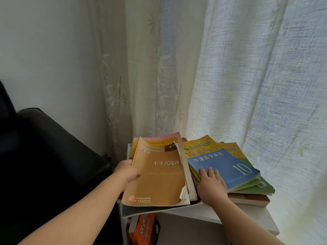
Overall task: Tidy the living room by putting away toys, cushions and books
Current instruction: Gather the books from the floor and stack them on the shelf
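Observation:
A worn tan book (159, 175) with a torn right edge lies on top of the left pile of books. My left hand (126, 171) grips its left edge, thumb on the cover. To the right sits a second pile topped by a blue book (228, 167) marked 10, with yellow and green books (200, 145) under it. My right hand (211, 185) rests flat on the blue book's near left corner, fingers straight. Both piles sit on a small white table (247, 213).
A black sofa arm (53, 156) stands close on the left. Sheer curtains (230, 76) hang right behind the table. An orange book (146, 228) stands on the table's lower level. A dark folder juts out under the left pile.

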